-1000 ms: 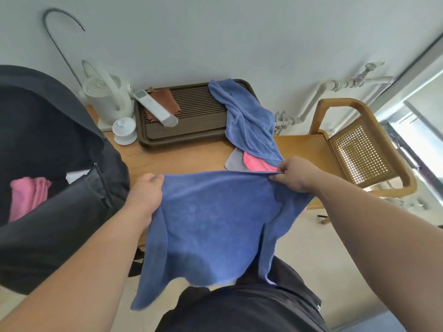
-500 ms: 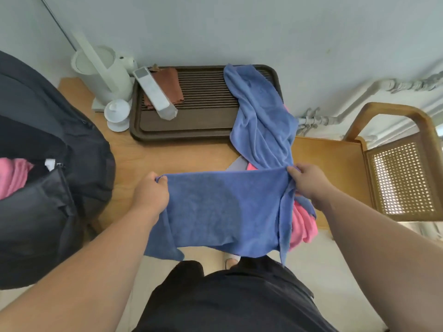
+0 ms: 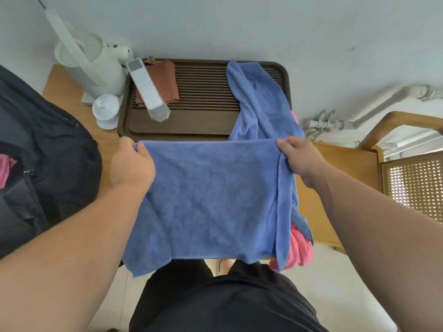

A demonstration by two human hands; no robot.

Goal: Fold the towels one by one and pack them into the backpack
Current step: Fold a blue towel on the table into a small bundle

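Head view, looking down over both forearms. At centre frame a blue towel [image 3: 215,200] is stretched flat between the two hands, its far edge taut and level just short of the brown slatted tray [image 3: 206,97], its near edge hanging past the table edge toward the person's dark clothing. The left hand [image 3: 131,164] pinches the far left corner, thumb on top and fingers curled beneath; the right hand [image 3: 299,159] pinches the far right corner likewise. Holding both corners apart evens the cloth — a likely preparation for laying it on the wooden table [image 3: 340,178] and folding it.

A second blue towel [image 3: 261,101] lies crumpled from the tray's right end down toward the right hand, and a pink towel [image 3: 299,250] shows beneath the held towel's right edge, drooping off the table; both appear unfolded and waiting.

The dark backpack [image 3: 48,159] fills the left edge of the frame, its mouth open toward the person, with pink cloth [image 3: 6,168] visible inside — apparently already packed. It stands beside the left hand, keeping the packing reach short.

Upper left: a white kettle [image 3: 91,65] and a small white lidded cup [image 3: 105,111], clear of the work.
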